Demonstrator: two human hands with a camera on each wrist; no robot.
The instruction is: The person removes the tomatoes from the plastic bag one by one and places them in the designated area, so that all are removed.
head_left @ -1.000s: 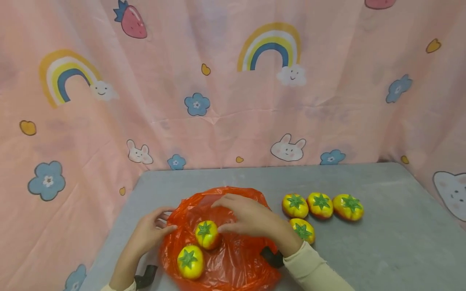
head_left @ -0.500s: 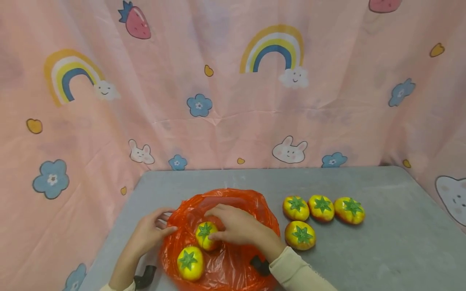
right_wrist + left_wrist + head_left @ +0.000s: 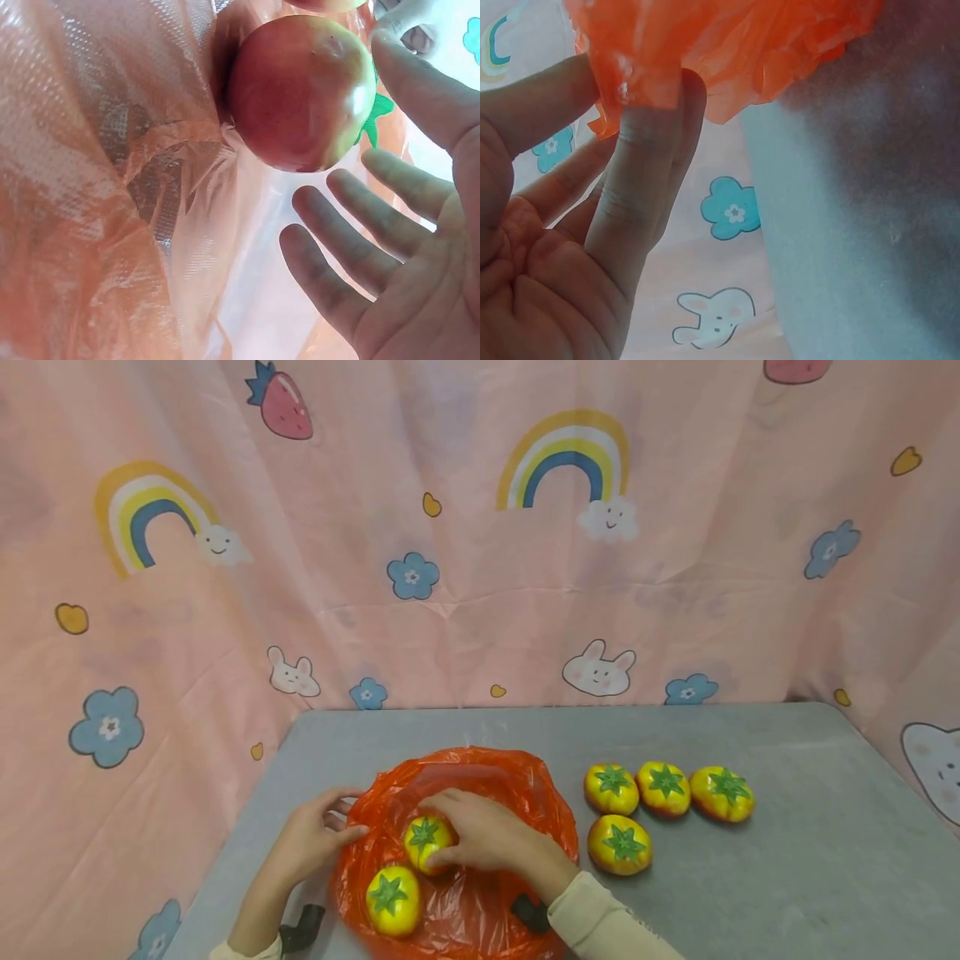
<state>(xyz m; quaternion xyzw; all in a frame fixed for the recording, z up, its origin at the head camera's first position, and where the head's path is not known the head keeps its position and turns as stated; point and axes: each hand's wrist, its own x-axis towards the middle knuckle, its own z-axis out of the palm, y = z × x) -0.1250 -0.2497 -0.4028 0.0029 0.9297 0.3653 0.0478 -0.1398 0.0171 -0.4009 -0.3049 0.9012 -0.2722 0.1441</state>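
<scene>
An orange-red plastic bag (image 3: pixel 495 902) lies spread on the table with two toy tomatoes on it, yellow on top, red below, with green star-shaped leaves. My left hand (image 3: pixel 311 839) pinches the bag's left edge between thumb and fingers; the left wrist view shows the film (image 3: pixel 645 52) between them. Around the farther tomato (image 3: pixel 426 842) reaches my right hand (image 3: pixel 483 831). In the right wrist view its fingers are spread, with a gap between the lower fingertips and the tomato (image 3: pixel 300 94); thumb contact is unclear. The nearer tomato (image 3: pixel 393 900) sits at front left of the bag.
Right of the bag, three more toy tomatoes stand in a row (image 3: pixel 663 789), with another (image 3: pixel 619 844) in front of them. The grey table (image 3: pixel 787 877) ends at a pink patterned curtain (image 3: pixel 465 635). Dark camera mounts sit at both wrists.
My right hand has moved down and slightly left, its fingers coming around the farther tomato. Both tomatoes on the bag and my left hand stay where they were.
</scene>
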